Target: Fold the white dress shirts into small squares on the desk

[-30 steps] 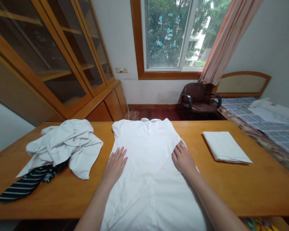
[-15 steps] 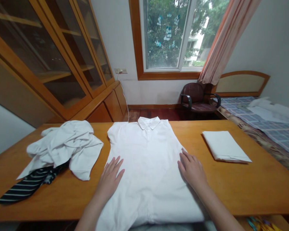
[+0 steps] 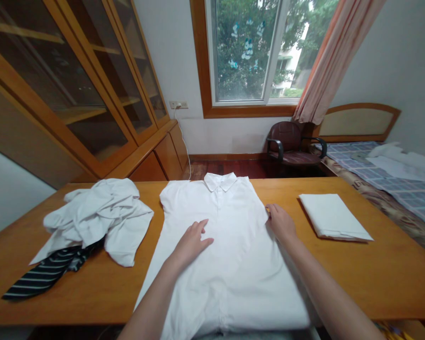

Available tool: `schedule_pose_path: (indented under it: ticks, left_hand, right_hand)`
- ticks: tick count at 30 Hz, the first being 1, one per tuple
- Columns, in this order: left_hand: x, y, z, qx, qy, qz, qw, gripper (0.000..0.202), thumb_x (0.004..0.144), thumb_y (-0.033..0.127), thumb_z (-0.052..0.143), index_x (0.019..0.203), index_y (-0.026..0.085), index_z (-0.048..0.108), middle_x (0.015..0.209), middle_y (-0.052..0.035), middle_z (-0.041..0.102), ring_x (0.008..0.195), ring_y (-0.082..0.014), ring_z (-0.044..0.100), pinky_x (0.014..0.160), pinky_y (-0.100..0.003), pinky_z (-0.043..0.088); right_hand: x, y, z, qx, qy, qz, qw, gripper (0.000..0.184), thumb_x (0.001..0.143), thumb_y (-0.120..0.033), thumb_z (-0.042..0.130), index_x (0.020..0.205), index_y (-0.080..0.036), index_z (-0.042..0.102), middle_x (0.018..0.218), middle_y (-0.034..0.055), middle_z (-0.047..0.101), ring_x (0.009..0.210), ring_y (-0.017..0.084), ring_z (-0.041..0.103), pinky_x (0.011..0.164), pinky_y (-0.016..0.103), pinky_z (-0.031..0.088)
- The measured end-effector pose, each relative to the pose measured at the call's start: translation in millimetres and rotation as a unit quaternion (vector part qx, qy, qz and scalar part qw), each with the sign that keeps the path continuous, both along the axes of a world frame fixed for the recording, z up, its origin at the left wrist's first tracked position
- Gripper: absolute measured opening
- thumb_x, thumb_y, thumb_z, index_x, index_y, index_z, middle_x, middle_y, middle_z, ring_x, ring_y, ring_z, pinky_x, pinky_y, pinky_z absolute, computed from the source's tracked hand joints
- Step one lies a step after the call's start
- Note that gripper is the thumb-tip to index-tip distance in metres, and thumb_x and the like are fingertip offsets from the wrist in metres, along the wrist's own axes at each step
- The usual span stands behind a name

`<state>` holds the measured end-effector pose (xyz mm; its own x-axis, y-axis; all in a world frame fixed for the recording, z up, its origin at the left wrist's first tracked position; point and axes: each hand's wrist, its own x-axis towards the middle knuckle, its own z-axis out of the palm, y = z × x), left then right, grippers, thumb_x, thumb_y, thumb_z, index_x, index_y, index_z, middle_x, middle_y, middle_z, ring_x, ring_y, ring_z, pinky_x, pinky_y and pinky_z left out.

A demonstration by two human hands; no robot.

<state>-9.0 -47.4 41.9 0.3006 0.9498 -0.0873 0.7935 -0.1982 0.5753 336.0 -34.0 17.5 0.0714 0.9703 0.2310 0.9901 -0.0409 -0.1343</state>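
With right hand [image 3: 281, 223], curled at side edge of white shirt [image 3: 241, 278]; pinching or not, cannot tell. With left hand [image 3: 192, 243], thumb and fingers apart over shirt front. Laid out on table [image 3: 382, 278], collar farthest. Probably light, limp, easily creased; best taken at shoulder and side edge.

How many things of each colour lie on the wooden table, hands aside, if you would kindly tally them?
White: 3 (spread shirt, crumpled heap counted as one, folded item)
Dark with pale stripes: 1 (tie)
Total: 4
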Motion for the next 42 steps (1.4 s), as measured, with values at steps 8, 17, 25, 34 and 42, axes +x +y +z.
schedule_pose_path:
  ticks: [8,17,25,34,42]
  left_hand:
    - [-3,0,2.0,-0.100,-0.075,-0.004,0.992,0.061,0.082,0.029,0.056,0.141,0.021,0.046,0.094,-0.0025,0.059,0.085,-0.0184,0.060,0.082,-0.029,0.046]
    - [-33,-7,-11.5,-0.168,-0.101,-0.056,0.979,0.082,0.080,0.032,0.063,0.155,0.027,0.030,0.133,-0.0125,0.059,0.120,-0.0273,0.059,0.098,-0.036,0.047]
    - [-51,-11,-8.3,-0.220,-0.097,-0.038,0.970,0.086,0.074,0.028,0.067,0.154,0.030,0.034,0.096,0.0005,0.057,0.084,-0.0165,0.056,0.083,-0.028,0.045]
    - [-50,-18,-9.5,-0.162,-0.089,0.012,0.983,0.066,0.081,0.033,0.061,0.145,0.024,0.049,0.083,0.0034,0.058,0.074,-0.0146,0.055,0.075,-0.027,0.045]
    - [-18,31,-13.0,0.137,0.056,-0.047,0.988,0.045,0.099,0.035,0.040,0.140,0.020,0.054,0.147,-0.0097,0.052,0.140,-0.0243,0.042,0.117,-0.042,0.034]
  right_hand:
    - [14,-19,-0.2,0.005,-0.045,0.087,0.995,0.035,0.086,-0.011,0.051,0.115,-0.021,0.067,0.107,0.0107,0.065,0.100,0.025,0.056,0.086,0.033,0.043]
    - [-2,10,11.8,0.051,0.069,0.115,0.990,0.040,0.096,-0.024,0.040,0.126,-0.015,0.065,0.131,0.0122,0.063,0.119,0.024,0.056,0.107,0.036,0.041]
    - [-61,70,-11.5,-0.026,0.014,0.062,0.998,0.063,0.101,-0.042,0.038,0.148,-0.001,0.040,0.158,0.0239,0.032,0.147,0.034,0.029,0.119,0.047,0.023]
    - [-58,79,-22.6,-0.049,0.019,0.047,0.998,0.064,0.102,-0.046,0.035,0.152,-0.005,0.036,0.161,0.0193,0.028,0.150,0.031,0.025,0.120,0.048,0.017]
    - [-83,73,-16.7,0.009,0.001,0.078,0.997,0.053,0.100,-0.032,0.039,0.144,-0.003,0.047,0.156,0.0205,0.038,0.148,0.031,0.028,0.121,0.048,0.012]
